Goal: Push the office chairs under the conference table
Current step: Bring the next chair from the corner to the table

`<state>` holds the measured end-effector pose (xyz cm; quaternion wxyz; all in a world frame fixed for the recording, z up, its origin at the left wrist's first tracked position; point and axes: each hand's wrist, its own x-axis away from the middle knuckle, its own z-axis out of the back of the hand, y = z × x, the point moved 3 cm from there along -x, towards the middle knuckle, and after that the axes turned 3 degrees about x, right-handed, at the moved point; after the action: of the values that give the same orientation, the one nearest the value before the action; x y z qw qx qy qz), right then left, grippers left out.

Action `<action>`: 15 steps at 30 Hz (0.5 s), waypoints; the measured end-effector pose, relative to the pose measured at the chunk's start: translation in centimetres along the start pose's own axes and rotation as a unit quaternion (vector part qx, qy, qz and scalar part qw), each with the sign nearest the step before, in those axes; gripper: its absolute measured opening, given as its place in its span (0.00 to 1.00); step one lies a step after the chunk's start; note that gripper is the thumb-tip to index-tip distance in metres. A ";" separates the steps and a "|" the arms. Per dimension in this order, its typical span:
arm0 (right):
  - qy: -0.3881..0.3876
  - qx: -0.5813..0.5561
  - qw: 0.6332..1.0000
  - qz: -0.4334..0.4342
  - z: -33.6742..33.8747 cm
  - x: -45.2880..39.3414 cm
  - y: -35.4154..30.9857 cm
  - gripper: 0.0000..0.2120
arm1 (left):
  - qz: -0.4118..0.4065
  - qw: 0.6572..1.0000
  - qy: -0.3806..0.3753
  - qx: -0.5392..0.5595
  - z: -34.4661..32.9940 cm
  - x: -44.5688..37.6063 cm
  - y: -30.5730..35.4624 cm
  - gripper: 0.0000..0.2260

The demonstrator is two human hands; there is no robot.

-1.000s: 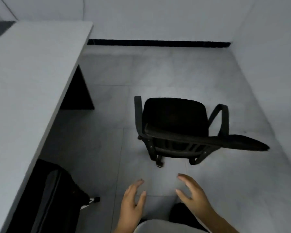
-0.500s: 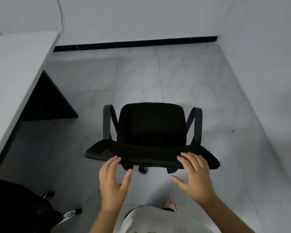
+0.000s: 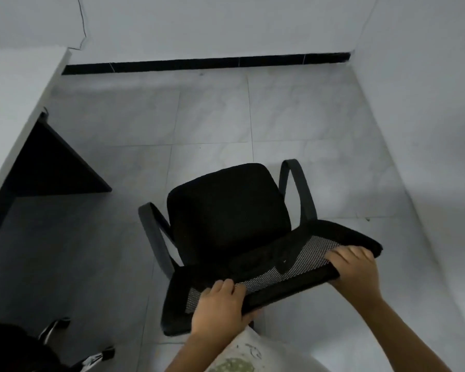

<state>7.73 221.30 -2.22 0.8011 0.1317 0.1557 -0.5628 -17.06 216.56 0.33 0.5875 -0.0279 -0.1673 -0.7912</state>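
A black office chair (image 3: pixel 227 210) with two armrests and a mesh backrest stands on the tiled floor in front of me, its seat facing away. My left hand (image 3: pixel 220 304) grips the top edge of the backrest at its left part, fingers curled over the mesh. My right hand (image 3: pixel 356 267) grips the same edge near its right end. The grey conference table (image 3: pixel 14 103) runs along the left, with a dark leg panel (image 3: pixel 51 167) beneath it. The chair stands apart from the table, to its right.
A second black chair (image 3: pixel 19 350) shows at the bottom left, with its chrome base and castors (image 3: pixel 97 355) beside it. White walls close the far side and the right. A black skirting strip (image 3: pixel 207 63) runs along the far wall. Open tiled floor lies between chair and table.
Both hands went from hovering open behind the backrest to gripping its top edge. The chair has turned slightly, its backrest now slanting up to the right. The view shifted closer.
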 end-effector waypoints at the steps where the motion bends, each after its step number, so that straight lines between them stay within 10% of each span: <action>1: 0.004 -0.001 1.000 -0.005 -0.4 -0.8 1.3 0.18 | 0.002 1.000 -0.012 -0.008 -0.2 -1.0 1.0 0.20; 15: -0.031 -0.101 0.990 0.093 -4.5 -9.3 14.0 0.18 | 0.097 0.994 0.000 0.048 -0.2 -12.5 13.3 0.24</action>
<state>17.50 235.66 -2.18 0.8637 0.0470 0.1740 -0.4706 -0.67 224.62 0.21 0.6624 -0.0160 -0.2018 -0.7213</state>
